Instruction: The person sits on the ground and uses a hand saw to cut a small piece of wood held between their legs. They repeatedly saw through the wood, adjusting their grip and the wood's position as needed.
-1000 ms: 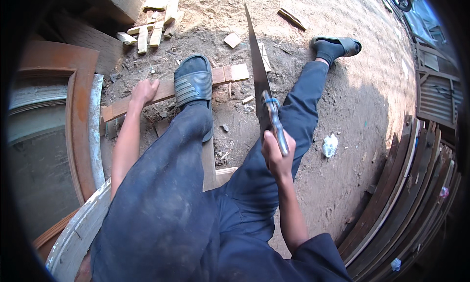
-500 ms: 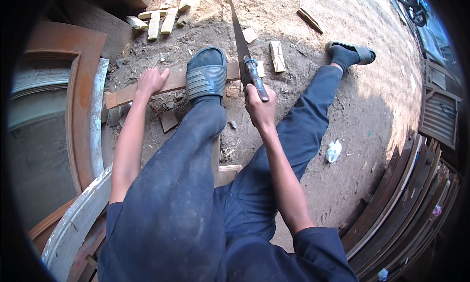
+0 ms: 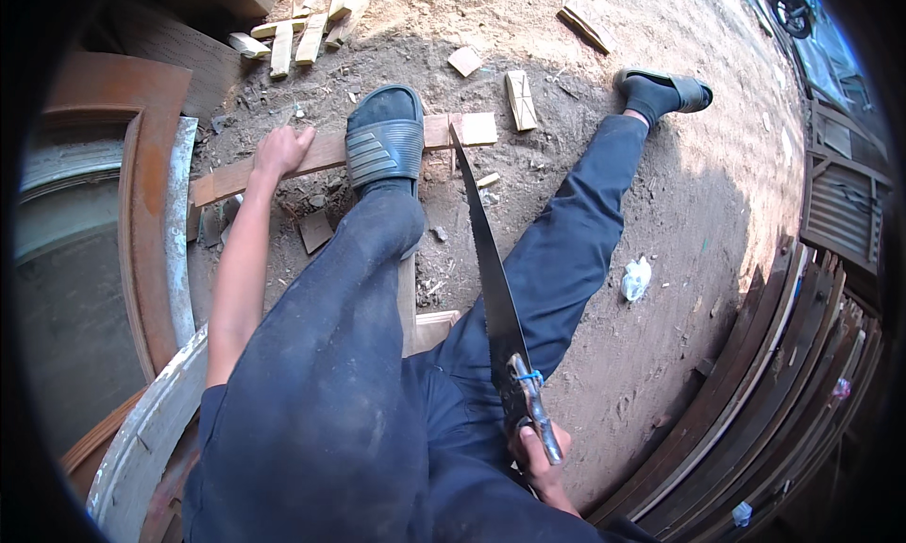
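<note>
A narrow wooden board [image 3: 326,153] lies across in front of me, pinned under my sandalled foot [image 3: 385,147]. My left hand [image 3: 281,152] is closed around the board, left of the foot. In my right hand [image 3: 540,449], drawn back near my lap, is the handle of a hand saw [image 3: 493,269]. Its long dark blade points away from me, teeth on the left side, and the tip rests by the board just short of its pale right end. Blue cord is tied where blade and handle meet.
Several wood offcuts [image 3: 310,39] lie at the far left, with a marked wood block [image 3: 520,100] right of the board. A brown wooden frame [image 3: 142,213] leans at left. Stacked planks [image 3: 727,373] line the right. My other foot [image 3: 661,92] is stretched out far right.
My right hand has pulled the saw back toward my body, so the blade's length now lies on my side of the board. My left hand keeps its grip; the whole view has shifted slightly.
</note>
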{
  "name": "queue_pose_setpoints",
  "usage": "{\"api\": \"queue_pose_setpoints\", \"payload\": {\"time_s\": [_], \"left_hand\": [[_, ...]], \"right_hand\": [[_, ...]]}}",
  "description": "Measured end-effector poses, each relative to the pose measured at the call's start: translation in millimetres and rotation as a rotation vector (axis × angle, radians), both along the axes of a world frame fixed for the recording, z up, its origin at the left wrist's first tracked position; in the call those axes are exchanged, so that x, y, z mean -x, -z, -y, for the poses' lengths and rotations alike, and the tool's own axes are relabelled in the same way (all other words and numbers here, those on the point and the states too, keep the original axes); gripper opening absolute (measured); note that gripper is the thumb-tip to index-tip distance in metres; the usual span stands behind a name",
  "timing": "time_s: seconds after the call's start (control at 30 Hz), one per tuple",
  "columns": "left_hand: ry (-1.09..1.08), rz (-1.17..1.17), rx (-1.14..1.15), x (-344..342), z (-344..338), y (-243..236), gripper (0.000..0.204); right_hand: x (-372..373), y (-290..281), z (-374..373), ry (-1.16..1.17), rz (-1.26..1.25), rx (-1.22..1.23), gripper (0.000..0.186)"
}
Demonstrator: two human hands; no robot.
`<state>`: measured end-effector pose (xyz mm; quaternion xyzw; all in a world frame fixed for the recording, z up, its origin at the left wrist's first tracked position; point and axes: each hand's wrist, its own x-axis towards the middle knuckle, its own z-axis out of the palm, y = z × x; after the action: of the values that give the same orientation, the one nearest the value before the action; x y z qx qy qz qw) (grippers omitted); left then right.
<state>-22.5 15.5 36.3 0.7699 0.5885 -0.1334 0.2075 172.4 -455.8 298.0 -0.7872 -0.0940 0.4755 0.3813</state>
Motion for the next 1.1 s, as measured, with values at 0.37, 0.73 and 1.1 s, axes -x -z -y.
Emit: {"api": "queue_pose_setpoints", "payload": {"time_s": [0.37,0.73,1.1], "left_hand": [[-0.025,-0.025,-0.034,5,0,3,0.064],[-0.042,-0.033,-0.01,0,4,-2,0.061],[-0.053,-0.052,0.046,-5,6,-12,0.062]], "right_hand": [[-64,150,-192,-0.166,0.297,-0.46,0.025],[-71,199,-270,-0.027,0.085,-0.527,0.024],[-38,180,-224,-0.06,0.202,-0.443,0.023]]}}
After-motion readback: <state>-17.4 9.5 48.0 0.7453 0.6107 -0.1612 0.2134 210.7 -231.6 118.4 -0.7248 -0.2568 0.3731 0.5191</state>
